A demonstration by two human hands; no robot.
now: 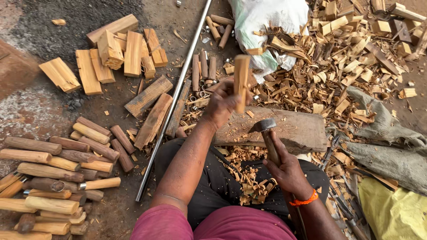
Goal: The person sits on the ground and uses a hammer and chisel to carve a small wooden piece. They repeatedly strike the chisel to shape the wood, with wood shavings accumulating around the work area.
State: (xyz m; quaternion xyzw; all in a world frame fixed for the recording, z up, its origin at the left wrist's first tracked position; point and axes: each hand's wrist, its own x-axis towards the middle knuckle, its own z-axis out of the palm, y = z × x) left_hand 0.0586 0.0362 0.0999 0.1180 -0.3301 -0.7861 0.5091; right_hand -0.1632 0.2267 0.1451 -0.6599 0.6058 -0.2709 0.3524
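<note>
Left hand (221, 105): closed around pale squared wooden billet (241, 80), held upright on worn wooden chopping block (293, 129). Right hand (289, 171): gripping wooden-handled iron adze (266, 133), head just beside billet. Surroundings: wood shavings (320, 75), rounded brown handles (58, 178) stacked left, steel rod (175, 95).

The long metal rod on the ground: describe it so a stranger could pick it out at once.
Start at the flat wooden block in front of the person. To its left, a thin shiny metal rod runs slantwise past the knee. Among short brown wood pieces, it alone is silver, smooth and very long.
</note>
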